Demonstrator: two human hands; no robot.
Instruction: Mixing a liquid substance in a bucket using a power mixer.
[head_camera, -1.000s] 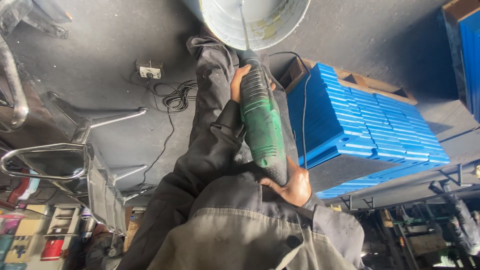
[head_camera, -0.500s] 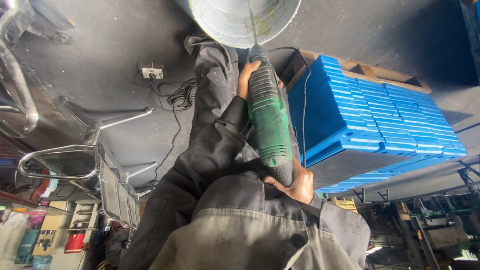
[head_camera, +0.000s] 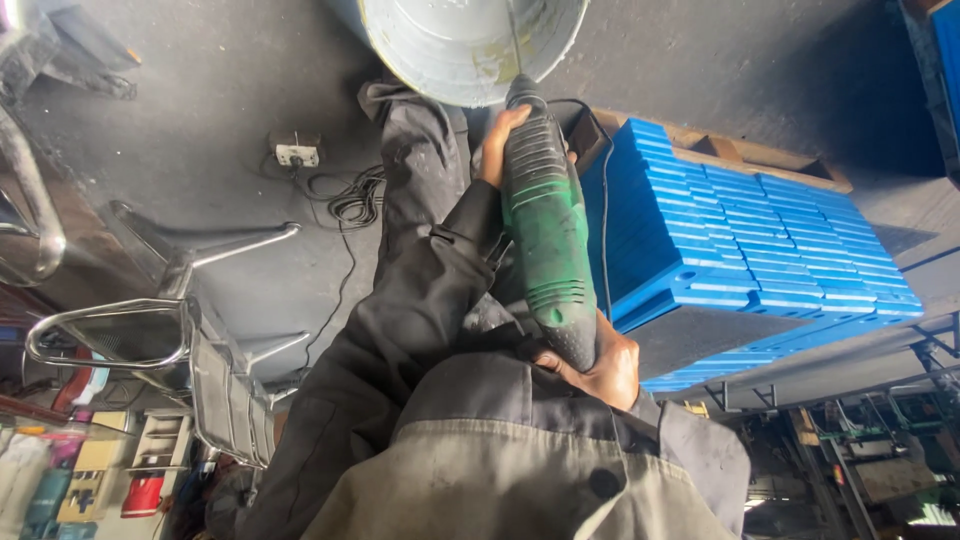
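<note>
Green power drill (head_camera: 545, 240), a heavy rotary type with a ribbed body, is held in both hands and pointed away from the person toward a pale metal bucket (head_camera: 470, 45) at the top of the view. Left hand (head_camera: 497, 140) is wrapped around the front of the tool near the chuck, fingers closed on the housing. Right hand (head_camera: 600, 365) is clenched around the rear handle, close against the person's grey jacket (head_camera: 520, 470). A thin rod or bit (head_camera: 512, 40) runs from the nose of the drill into the bucket; what the bucket contains cannot be made out beyond pale smears on its inner wall. Dark trousers (head_camera: 420, 170) extend toward the bucket over the concrete floor (head_camera: 200, 80). Just beside the drill, on its right, stands a stack of blue plastic panels (head_camera: 740, 240) on a wooden pallet (head_camera: 760, 155). A black cord (head_camera: 345, 205) and a socket block (head_camera: 297, 153) lie on the floor to the left, with a metal chair frame (head_camera: 150, 330) nearer the camera. Judgement: the tool is set in the bucket and work appears under way; completion cannot be assessed from this view.
</note>
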